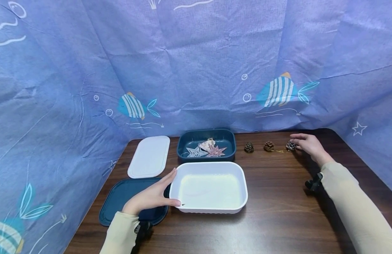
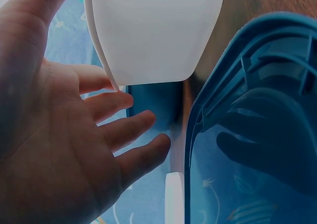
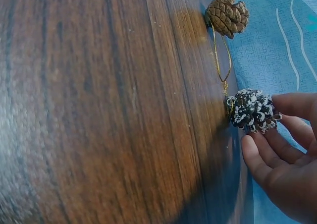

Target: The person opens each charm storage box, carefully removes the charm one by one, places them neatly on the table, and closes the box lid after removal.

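My left hand (image 1: 154, 195) rests at the left end of a white rectangular container (image 1: 208, 192), thumb by the near corner and index finger by the far one. Its fingers (image 2: 126, 130) are mostly straight in the left wrist view, some touching the container's rim. At the back right, my right hand (image 1: 308, 144) holds a white-tipped pine cone (image 3: 253, 110) between thumb and fingers. The cone has a gold string loop (image 3: 225, 70). A brown pine cone (image 1: 269, 146) lies just left of it, and a darker pine cone (image 1: 248, 147) farther left.
Behind the white container stands a dark blue container (image 1: 180, 150) holding a silver star (image 1: 196, 152), a pink glittery star (image 1: 216, 151) and a pale ornament (image 1: 206, 144). A white lid (image 1: 149, 157) and a dark blue lid (image 1: 129, 194) lie at left. A patterned blue cloth (image 1: 196, 70) hangs behind the table.
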Tool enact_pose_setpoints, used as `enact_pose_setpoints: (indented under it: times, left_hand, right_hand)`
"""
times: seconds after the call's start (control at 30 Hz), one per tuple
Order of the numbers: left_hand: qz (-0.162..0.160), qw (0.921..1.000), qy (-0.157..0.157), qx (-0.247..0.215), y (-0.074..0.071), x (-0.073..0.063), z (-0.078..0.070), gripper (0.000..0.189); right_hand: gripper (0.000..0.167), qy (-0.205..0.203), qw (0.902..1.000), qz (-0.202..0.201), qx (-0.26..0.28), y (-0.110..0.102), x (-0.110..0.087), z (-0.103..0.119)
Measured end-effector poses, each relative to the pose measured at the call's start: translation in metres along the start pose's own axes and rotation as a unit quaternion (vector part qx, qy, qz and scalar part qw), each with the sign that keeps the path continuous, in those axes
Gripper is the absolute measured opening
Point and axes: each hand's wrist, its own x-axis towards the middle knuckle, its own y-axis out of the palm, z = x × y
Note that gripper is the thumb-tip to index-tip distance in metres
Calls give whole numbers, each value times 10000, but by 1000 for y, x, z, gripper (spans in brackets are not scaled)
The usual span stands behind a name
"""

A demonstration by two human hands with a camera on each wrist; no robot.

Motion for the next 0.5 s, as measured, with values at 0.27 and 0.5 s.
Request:
enact_pose_setpoints:
  times: [0.27, 0.5]
  left_hand:
    - [-34, 9999, 10, 109, 0, 1, 1, 108]
    - [-31, 10000, 11, 91, 0, 1, 1, 108]
  right_hand:
    - [50, -150, 9999, -14, 49, 0, 0, -3]
    - [55, -122, 9998, -109, -77, 1, 1, -3]
